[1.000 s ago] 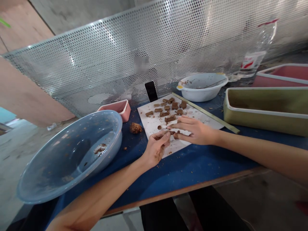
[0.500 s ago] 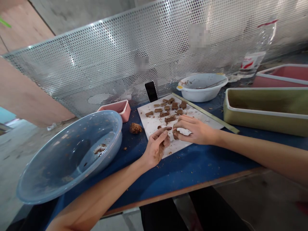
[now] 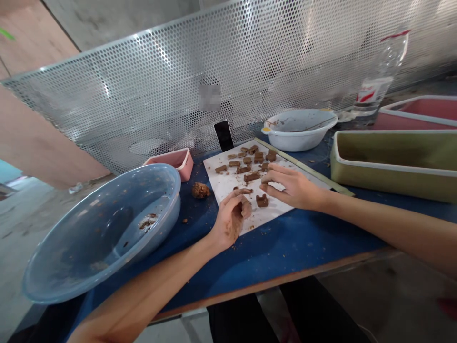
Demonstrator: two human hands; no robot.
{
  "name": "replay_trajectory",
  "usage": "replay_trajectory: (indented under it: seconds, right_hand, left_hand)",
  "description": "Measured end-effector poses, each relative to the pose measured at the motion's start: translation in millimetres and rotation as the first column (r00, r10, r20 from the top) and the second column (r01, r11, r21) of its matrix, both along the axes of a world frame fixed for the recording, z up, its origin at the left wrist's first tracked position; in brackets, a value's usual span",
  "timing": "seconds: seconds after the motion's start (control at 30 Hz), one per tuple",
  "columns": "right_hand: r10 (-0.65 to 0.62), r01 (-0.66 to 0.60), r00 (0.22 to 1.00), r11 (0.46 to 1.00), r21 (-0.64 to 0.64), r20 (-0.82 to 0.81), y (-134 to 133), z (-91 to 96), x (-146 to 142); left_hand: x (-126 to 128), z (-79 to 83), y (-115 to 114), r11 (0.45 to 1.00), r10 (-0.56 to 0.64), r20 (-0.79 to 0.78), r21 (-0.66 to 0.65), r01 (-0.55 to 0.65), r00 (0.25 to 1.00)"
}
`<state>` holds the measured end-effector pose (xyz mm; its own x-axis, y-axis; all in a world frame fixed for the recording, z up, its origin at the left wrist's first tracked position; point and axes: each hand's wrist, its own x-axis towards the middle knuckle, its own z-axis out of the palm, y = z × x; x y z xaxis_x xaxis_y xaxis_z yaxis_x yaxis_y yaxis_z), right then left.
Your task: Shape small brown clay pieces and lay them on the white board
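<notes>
A small brown clay piece (image 3: 262, 200) with a notched top rests on the white sheet (image 3: 228, 188) between my hands. My right hand (image 3: 291, 186) hovers just above and to the right of it, thumb and fingers apart with nothing between them. To the left, my clay-smeared left hand (image 3: 233, 214) is held over the sheet's near edge, its fingers loosely curved, thumb apart, and no object visible in it. Several small shaped clay pieces (image 3: 247, 161) lie farther back on the sheet, among crumbs. A rough clay lump (image 3: 200, 190) sits on the blue table, left of the sheet.
A large blue basin (image 3: 96, 228) stands at the left, before a pink container (image 3: 185, 166). A phone (image 3: 224, 136) leans behind the sheet. A wooden strip (image 3: 307, 166) runs along the right edge. Beyond are a white basin (image 3: 300, 136), a green trough (image 3: 392, 178) and a bottle (image 3: 373, 90).
My right hand has let go of the notched clay piece and lifted slightly up and right. The piece now lies on the sheet. My left thumb and fingers have parted a little.
</notes>
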<state>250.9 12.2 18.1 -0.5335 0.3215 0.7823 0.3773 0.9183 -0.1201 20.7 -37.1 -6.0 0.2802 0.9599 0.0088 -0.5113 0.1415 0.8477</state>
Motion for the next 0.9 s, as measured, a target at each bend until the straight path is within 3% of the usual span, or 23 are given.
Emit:
replay_trajectory:
  seconds: [0.37,0.57,0.8,0.9]
  right_hand:
    - [0.009,-0.008,0.996,1.0,-0.012,0.088,1.1,-0.5,0.1]
    - [0.001,0.0,1.0,0.998,-0.061,0.023,2.1,-5.7,0.1]
    - [0.017,-0.013,0.995,0.999,-0.036,0.102,2.9,-3.8,-0.1]
    - [-0.025,0.027,0.999,0.997,-0.068,0.04,1.7,-4.1,-0.4]
  left_hand:
    - [0.1,-1.6,0.7,1.0,-0.003,0.033,0.0,0.003,0.999]
    - [-0.5,-1.4,1.0,1.0,-0.014,0.021,-0.001,0.014,1.0]
    - [-0.6,-1.5,0.8,1.0,-0.006,0.032,-0.013,0.006,0.999]
    - [-1.0,-1.6,0.7,1.0,-0.019,0.022,-0.005,0.019,1.0]
